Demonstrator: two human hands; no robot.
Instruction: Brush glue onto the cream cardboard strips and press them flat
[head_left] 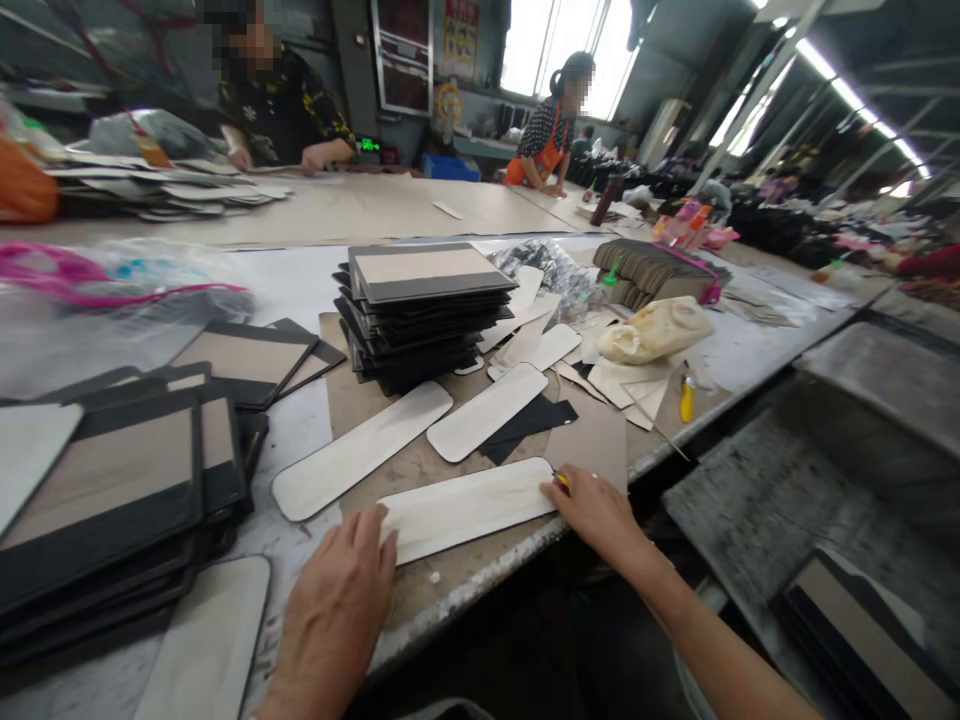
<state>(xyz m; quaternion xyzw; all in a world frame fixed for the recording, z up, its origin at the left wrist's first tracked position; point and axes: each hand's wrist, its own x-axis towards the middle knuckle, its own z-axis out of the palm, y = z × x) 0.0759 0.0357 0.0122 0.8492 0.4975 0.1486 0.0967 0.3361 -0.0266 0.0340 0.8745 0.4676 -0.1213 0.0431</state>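
White and long, one rounded strip (469, 505) lies at the lower centre of the head view. Our left hand (345, 580) rests its fingers on the strip's left end; we cannot tell whether it grips. At the other end, our right hand (598, 512) closes around one small yellow tool (562, 482). We count two pale pieces (487, 412) just above the strip in the frame, one black-edged stack (431, 318) at upper centre, and one yellow handle (686, 399) lying at right.

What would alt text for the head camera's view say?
A left hand and right hand touch opposite ends of a long pale strip on a worktable, the right gripping something yellow. Beyond are a stack of dark panels and a co-worker in an orange apron.
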